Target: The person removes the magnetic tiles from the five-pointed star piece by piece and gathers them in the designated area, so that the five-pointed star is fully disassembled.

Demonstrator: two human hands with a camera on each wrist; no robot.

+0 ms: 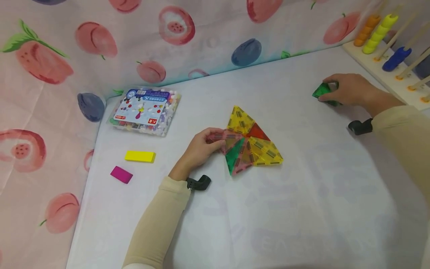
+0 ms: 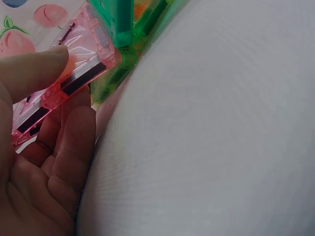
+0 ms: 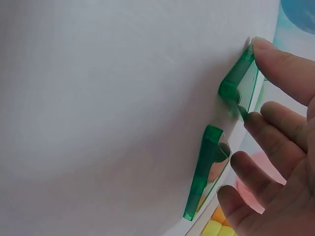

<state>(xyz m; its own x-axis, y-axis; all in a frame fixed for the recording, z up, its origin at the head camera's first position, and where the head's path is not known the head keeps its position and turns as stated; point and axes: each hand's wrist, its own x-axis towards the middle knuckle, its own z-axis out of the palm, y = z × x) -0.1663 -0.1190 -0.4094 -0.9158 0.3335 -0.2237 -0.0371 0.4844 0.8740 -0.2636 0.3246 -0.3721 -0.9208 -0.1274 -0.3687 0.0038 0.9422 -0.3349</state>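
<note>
Tile cluster (image 1: pixel 247 145) sits mid-frame on the white table surface (image 1: pixel 302 209) in the head view: yellow tiles at its top and right, a red one between them, green and pink at lower left. Left hand (image 1: pixel 199 148) at its left edge, pinching a pink tile (image 2: pixel 81 55), thumb on top, fingers underneath. Can't tell if that tile is joined to the rest.

Right hand (image 1: pixel 351 89), upper right, has thumb and index finger on a green tile (image 3: pixel 238 73), narrow pinch. Second green tile (image 3: pixel 202 172) just beside, near the other fingertips; contact unclear.

Further out: clear box of small parts (image 1: pixel 142 110) at upper left, yellow block (image 1: pixel 139 156) and magenta block (image 1: pixel 121 174) below it. Peg board (image 1: pixel 359 52) with orange, yellow and blue rings at upper right corner. Fruit-print cloth (image 1: pixel 208 41) behind everything.
</note>
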